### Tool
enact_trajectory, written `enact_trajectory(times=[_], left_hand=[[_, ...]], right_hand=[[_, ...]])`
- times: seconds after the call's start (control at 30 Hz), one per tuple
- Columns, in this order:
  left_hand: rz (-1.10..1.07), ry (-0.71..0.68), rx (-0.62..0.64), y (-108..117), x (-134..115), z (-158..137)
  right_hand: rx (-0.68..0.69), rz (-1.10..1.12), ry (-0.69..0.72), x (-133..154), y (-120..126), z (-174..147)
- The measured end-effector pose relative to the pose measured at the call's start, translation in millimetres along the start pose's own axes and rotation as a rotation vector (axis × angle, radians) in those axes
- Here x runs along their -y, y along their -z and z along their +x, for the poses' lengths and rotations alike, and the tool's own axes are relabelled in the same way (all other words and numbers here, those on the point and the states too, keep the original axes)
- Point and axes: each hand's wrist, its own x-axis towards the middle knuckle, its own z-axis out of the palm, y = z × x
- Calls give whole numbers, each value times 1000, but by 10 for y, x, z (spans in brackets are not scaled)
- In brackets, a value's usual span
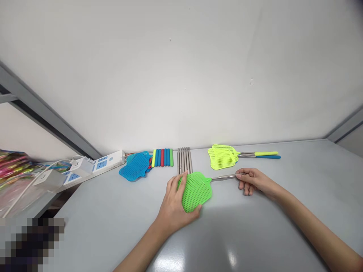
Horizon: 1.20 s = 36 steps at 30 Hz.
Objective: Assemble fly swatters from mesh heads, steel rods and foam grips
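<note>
A green mesh fly swatter head (197,192) lies just above the grey table, joined at its neck to a thin metal rod (224,177). My left hand (177,204) holds the head from the left, thumb along its near edge and fingers over its far side. At the other end, my right hand (252,181) pinches the rod between thumb and fingers; the rod's tip is hidden there. Beyond my left hand several metal rods (184,158) lie side by side, their near ends partly covered by it.
Several coloured handle sleeves (162,158) lie in a row by the wall, beside a pile of blue swatter heads (135,166). Two swatters with yellow heads (224,156) rest at the back right. A power strip (99,166) with plugged-in chargers stands at the left edge.
</note>
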Motion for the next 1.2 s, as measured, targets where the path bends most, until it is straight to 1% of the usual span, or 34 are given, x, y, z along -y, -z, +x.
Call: enact_trajectory(times=[0.23,0.63,0.87,1.0,1.2], left_hand=[[16,-19,4,13,-18,14],[62,-81,61,43,-74,23],[20,-122,41,44,-56,18],[1,-163,8,63,-55,5],[9,-199,-32,62,-66,-11]], right_hand=[[-3,-13,14,6,-10,-4],[-2,-71,25,-16,4,14],[0,-55,11,-4,7,-4],[12,-42,10,-5,2,-10],[31,-40,34,-5,-7,-13]])
